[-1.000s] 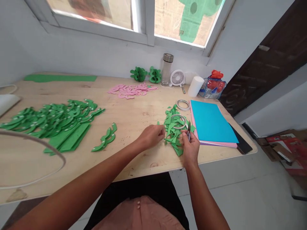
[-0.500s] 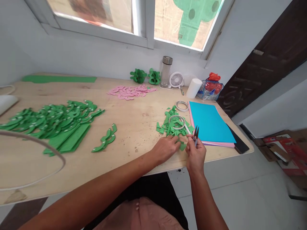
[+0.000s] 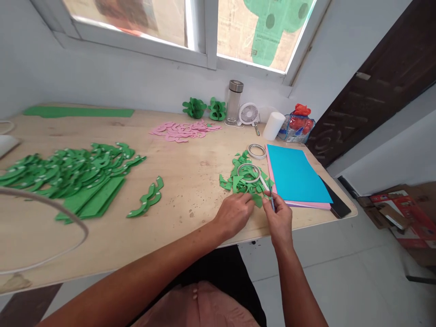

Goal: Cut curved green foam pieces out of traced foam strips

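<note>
Scissors [image 3: 272, 201] have turned nearly edge-on, right hand's grip [image 3: 279, 219] curled round them; left hand's grip [image 3: 235, 213], partly hidden, I cannot tell.

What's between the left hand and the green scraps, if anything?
Nothing visible: the left hand is right at the near edge of the green scraps. The white ring lies on the pile, beyond that hand; the scissors are off to the side, in the right hand.
</note>
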A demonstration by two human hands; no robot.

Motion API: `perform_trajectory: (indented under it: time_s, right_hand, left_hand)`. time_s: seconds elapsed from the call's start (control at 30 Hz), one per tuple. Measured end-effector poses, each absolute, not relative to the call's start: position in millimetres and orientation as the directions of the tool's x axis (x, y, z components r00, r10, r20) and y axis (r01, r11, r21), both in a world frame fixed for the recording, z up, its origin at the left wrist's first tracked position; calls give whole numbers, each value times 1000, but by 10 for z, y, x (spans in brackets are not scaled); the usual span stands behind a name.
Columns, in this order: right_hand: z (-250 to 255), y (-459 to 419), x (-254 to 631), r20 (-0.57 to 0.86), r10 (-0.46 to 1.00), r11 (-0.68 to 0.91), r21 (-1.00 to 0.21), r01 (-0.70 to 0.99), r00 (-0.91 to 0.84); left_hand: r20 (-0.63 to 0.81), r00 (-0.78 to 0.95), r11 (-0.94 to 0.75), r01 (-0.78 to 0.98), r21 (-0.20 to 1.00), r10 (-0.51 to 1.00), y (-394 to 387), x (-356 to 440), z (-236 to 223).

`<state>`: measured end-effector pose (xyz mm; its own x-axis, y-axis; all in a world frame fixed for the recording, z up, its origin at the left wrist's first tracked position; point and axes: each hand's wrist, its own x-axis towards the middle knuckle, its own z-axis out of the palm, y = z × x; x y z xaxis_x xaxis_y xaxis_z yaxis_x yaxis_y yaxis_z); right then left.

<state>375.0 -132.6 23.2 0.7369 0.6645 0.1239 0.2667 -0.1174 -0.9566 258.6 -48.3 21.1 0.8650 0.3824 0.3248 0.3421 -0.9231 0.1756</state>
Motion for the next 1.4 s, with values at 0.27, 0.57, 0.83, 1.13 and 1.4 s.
perform_trajectory:
  time_s: [0.27,0.57,0.83,1.13,1.4]
  right_hand:
    - [207,-1029,3766,297,877,-194,-502,843,379]
    - [147,-870,3747,383,908,-146,-95,985,172]
    - [91,-1132,3521,685,716,-2,-187,982,132]
    - [-103,-1207,2952,613,769,120,-417,901,181]
    - [-79,-1193,2925,666,724,77,-336,939,179]
  left_hand:
    - [413,864,-950,207,234,290,-526,2341,200]
    - [539,727,-886,214,412,426,-638,1554,292]
    - [522,465,-699,505,507,715,-526,794,232]
    - [352,147,-269,905,329,924,-316,415,125]
    - [127,95,-136,920,368,987,-48,469,217]
